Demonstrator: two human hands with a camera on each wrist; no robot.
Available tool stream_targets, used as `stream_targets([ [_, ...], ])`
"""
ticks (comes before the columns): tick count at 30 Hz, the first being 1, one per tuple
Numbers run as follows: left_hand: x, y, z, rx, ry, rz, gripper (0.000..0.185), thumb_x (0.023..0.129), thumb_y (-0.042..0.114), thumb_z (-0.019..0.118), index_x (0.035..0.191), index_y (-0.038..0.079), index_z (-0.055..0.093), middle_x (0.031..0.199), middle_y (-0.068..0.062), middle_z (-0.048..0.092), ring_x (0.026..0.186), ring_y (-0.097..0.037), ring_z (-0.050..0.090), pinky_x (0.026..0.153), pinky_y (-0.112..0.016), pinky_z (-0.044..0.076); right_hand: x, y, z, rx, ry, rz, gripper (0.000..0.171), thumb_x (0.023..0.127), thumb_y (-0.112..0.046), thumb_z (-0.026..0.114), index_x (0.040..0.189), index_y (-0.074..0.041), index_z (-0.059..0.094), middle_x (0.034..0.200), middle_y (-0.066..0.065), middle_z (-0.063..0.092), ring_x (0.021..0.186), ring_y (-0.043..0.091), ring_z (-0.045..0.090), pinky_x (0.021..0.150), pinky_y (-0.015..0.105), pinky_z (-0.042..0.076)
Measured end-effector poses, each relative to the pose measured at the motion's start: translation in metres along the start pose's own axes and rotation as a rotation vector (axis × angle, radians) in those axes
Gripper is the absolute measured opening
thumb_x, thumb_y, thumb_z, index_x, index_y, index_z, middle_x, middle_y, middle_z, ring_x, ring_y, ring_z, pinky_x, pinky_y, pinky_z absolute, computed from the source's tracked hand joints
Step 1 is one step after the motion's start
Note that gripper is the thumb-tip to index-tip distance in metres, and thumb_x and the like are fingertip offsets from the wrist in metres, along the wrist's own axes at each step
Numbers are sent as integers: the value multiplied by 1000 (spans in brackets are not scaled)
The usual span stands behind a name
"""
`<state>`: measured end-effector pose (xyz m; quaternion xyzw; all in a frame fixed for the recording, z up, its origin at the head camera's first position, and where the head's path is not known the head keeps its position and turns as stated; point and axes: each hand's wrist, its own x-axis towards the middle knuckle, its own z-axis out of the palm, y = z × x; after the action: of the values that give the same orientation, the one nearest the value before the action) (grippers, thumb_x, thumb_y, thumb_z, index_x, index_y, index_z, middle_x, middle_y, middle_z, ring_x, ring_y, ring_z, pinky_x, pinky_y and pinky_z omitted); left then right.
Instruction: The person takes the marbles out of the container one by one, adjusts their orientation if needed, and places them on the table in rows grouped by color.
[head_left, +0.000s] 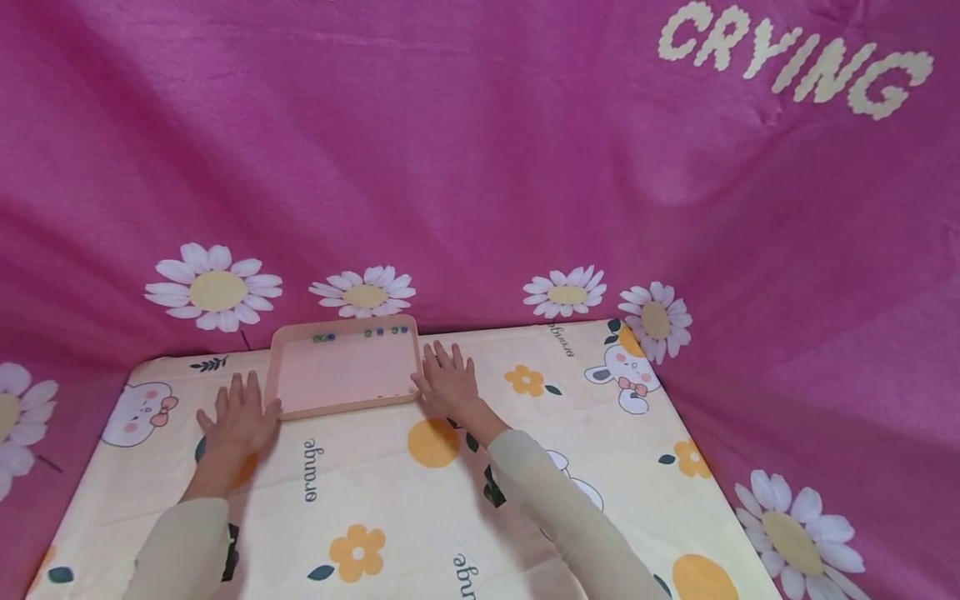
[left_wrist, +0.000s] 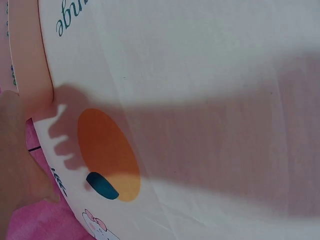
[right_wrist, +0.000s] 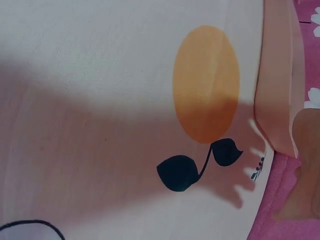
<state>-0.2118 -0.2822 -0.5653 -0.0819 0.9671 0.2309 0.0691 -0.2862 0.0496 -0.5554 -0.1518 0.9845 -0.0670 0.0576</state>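
Observation:
A shallow pink tray (head_left: 341,375) lies at the far edge of the table, with several small green and blue beads (head_left: 324,338) along its far side. By its near left corner is my left hand (head_left: 238,421), fingers spread and thumb against the tray. My right hand (head_left: 452,385) is at the tray's right side, its fingers extended and the thumb at the rim. In the left wrist view, the left hand (left_wrist: 20,160) meets the tray's outer wall (left_wrist: 31,60). On the other side, the right wrist view has the right hand (right_wrist: 305,170) beside the tray corner (right_wrist: 275,75).
A cream cloth (head_left: 360,483) printed with oranges, flowers and rabbits covers the table. Pink fabric (head_left: 465,167) with daisies and lettering hangs right behind the tray and along both sides.

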Motion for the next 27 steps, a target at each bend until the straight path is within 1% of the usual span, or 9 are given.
stream_targets([
  [4,4,0,3,2,-9,4,80,104,38,41,155,-6,-3,158,-32,-7,142,-55,-9,104,-73,-15,1,-2,3,-18,-54,14,65,106,-52,30,160,-18,20,165,5,19,149,36,12,116,58,19],
  [7,6,0,4,17,-19,10,79,104,37,40,154,-7,-2,159,-32,-6,143,-54,-9,105,-72,-14,1,-4,4,-6,-83,11,62,107,-47,30,160,-17,20,165,5,18,149,36,11,115,58,19],
  [12,6,0,4,29,-27,-3,75,102,36,41,156,-4,6,158,-33,-6,142,-55,-9,105,-71,-15,4,-6,3,13,-101,1,61,106,-37,35,160,-12,19,165,7,16,149,36,11,116,58,19],
  [14,6,1,5,26,-32,-4,74,102,37,41,156,-1,9,158,-33,-6,142,-55,-11,105,-71,-16,6,-5,4,-2,-109,15,64,105,-38,38,160,-12,18,165,7,15,149,36,11,116,57,19],
  [17,6,-1,6,23,-36,-2,73,102,38,40,158,3,8,159,-32,-7,141,-55,-13,105,-70,-17,8,-5,4,-25,-116,38,66,104,-41,39,160,-14,18,166,6,14,150,35,10,117,57,18],
  [23,9,-9,8,5,-31,7,72,103,40,36,158,7,4,159,-31,-9,141,-55,-17,104,-70,-20,13,-4,9,-4,-115,49,65,104,-47,32,161,-19,17,166,5,13,150,36,8,117,57,16],
  [27,11,-11,10,-9,-52,12,72,104,43,32,158,6,4,159,-30,-10,140,-54,-19,103,-69,-21,15,-3,11,-7,-131,57,63,105,-44,26,161,-20,14,166,4,10,150,37,5,117,58,12],
])
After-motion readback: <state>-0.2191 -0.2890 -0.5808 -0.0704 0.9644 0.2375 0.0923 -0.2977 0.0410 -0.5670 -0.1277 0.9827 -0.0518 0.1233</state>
